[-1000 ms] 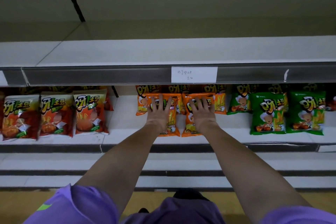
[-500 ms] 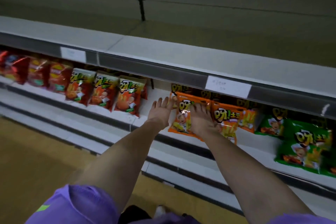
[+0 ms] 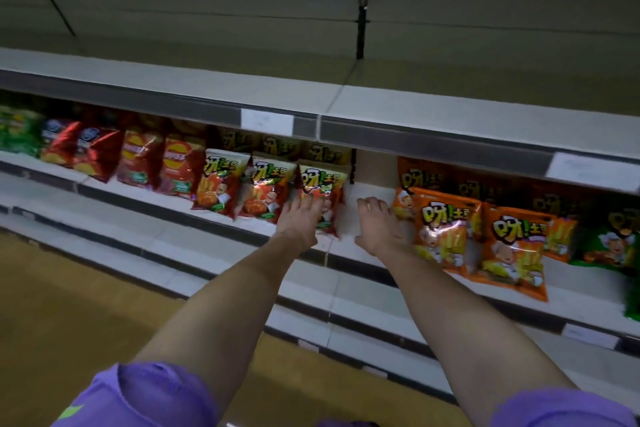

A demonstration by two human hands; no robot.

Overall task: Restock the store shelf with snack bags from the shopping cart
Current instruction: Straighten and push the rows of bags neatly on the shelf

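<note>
Orange bags now sit released mid-right on the shelf, both grips off them, left hand flat on a red bag, right hand empty, fingers straight: placement looks done.

A tan floor runs along the lower left. Blank white price tags sit on the grey rail. Purple sleeves fill the bottom edge.

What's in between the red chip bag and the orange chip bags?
Head view: bare white shelf, with the right hand over it.
</note>
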